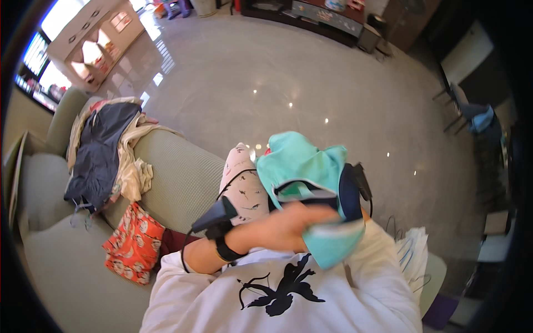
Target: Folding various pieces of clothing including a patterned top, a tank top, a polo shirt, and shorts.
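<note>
A turquoise garment [302,158] with navy panels and white piping lies bunched over my lap, its opening towards me. My left hand [294,222], smeared by motion, reaches across and appears to grip a loose turquoise flap near the navy edge. A black strap [225,247] with a dark device circles my left wrist. Of my right arm only a sliver shows beside the navy part, next to another dark device [362,180]. The garment hides my right hand and its fingers. Left of the garment, a pale pink patterned cloth [242,188] covers my leg.
I sit on a grey-green sofa [172,166]. To the left lie a heap of dark and cream clothes [102,150] and a red patterned cloth [134,244]. White cloth with hangers [412,252] is at my right. Ahead are a glossy floor [233,77], a dollhouse [94,41] and a low cabinet [327,25].
</note>
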`<state>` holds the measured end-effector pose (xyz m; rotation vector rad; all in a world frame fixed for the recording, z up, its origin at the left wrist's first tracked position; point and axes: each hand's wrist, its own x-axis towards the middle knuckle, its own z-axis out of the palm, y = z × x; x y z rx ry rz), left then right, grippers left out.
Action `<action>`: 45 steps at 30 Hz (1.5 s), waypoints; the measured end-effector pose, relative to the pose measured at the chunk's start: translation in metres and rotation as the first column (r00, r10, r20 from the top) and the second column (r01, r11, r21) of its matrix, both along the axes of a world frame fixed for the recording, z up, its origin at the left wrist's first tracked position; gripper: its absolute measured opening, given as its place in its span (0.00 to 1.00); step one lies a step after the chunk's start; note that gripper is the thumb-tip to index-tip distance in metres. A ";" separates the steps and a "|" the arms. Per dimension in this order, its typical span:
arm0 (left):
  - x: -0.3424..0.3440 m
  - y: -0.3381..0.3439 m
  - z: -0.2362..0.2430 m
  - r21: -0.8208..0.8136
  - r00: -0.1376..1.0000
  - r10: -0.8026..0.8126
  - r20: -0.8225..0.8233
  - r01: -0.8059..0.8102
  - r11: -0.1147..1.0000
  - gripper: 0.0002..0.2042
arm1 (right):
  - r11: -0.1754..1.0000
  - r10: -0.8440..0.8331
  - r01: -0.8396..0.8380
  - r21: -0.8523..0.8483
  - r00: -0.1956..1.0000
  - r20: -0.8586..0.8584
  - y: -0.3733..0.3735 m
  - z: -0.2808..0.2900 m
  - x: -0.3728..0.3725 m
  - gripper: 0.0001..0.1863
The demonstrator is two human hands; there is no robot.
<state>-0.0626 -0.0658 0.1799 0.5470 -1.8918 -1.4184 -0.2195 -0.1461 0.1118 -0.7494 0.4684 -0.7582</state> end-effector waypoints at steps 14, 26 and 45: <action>-0.052 -0.024 -0.045 0.884 0.963 0.098 -0.251 0.187 0.429 0.18 | 0.783 -0.278 -0.036 -0.621 0.873 -0.401 -0.016 -0.040 0.006 0.23; 0.061 -0.110 -0.116 0.717 0.605 0.784 0.138 -0.607 0.342 0.11 | 0.963 -0.264 0.257 0.086 0.961 0.088 -0.026 -0.009 -0.002 0.20; 0.010 -0.098 -0.155 -0.204 0.246 0.946 0.210 -0.935 0.289 0.21 | 0.964 -0.251 0.245 0.104 0.967 0.045 -0.001 0.029 -0.030 0.24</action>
